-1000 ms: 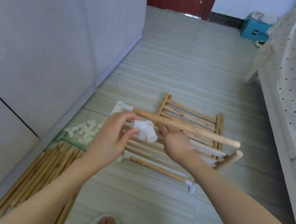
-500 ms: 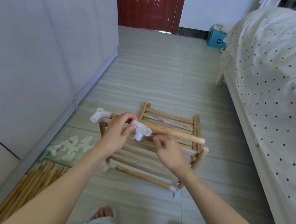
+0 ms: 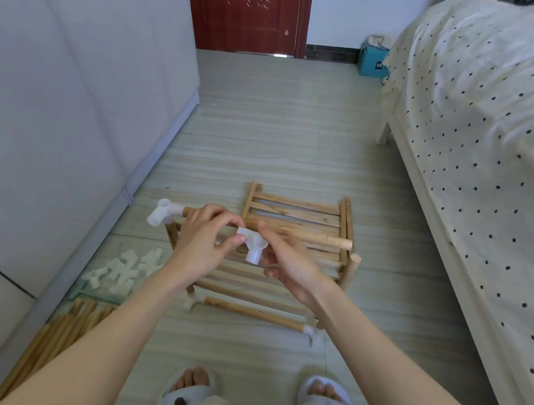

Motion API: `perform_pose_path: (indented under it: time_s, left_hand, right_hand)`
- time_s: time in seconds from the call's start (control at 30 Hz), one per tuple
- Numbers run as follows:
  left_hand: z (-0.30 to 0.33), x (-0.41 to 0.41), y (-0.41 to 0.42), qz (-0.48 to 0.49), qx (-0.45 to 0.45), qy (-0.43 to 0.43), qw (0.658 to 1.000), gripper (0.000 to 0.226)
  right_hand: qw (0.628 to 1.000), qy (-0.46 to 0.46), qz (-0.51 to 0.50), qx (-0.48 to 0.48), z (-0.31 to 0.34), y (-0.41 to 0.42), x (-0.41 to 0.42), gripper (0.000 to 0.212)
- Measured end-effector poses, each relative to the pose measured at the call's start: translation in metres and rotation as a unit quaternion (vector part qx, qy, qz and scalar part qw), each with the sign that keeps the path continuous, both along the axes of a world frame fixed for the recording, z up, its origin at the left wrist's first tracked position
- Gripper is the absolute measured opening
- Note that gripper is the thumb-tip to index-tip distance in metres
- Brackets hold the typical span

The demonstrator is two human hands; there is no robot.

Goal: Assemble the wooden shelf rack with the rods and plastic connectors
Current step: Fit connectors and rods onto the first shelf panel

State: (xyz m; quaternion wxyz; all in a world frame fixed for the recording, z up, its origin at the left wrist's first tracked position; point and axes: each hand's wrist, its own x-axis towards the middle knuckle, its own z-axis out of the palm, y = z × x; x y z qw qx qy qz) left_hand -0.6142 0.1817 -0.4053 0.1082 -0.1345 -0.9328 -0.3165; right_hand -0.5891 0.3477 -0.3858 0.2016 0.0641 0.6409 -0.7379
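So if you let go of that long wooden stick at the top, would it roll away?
Probably not far. The long rod is round and smooth, so loose on the floor it would likely roll. But its left end sits in a white connector, whose stubby arms should stop it. It looks stiff, and probably light.

A floor (image 3: 268, 140) of pale, wood-grained tiles is seen running to a dark red door (image 3: 250, 5) set in a white wall (image 3: 343, 5). The left side is taken up by a grey-white wardrobe (image 3: 51, 83). A bed (image 3: 497, 132) with dotted cream bedding is placed along the right, and a teal box (image 3: 371, 60) is set near its far corner.
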Motion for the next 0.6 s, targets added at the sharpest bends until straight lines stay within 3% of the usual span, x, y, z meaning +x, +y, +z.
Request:
perform_pose_path:
  time_s: [0.13,0.2,0.27,0.4,0.6]
  left_hand:
    - [0.003,0.001,0.001,-0.014,-0.117,0.005,0.993,0.038]
    - [0.005,0.0,0.005,-0.015,-0.256,0.022,0.966,0.043]
    - [0.01,-0.002,0.015,-0.023,-0.333,0.015,0.942,0.045]
    - [0.017,-0.005,0.056,-0.077,-0.335,-0.036,0.938,0.044]
    - [0.013,0.004,0.077,-0.107,-0.338,-0.037,0.934,0.037]
  right_hand:
    - [0.998,0.029,-0.053,0.017,0.003,0.019,0.016,0.042]
    - [0.996,0.026,-0.081,-0.032,0.004,0.038,0.026,0.042]
    - [0.989,0.021,-0.109,-0.098,0.006,0.062,0.034,0.044]
    - [0.973,0.03,-0.162,-0.162,0.013,0.108,0.043,0.059]
    - [0.982,0.061,-0.156,-0.082,0.012,0.156,0.057,0.039]
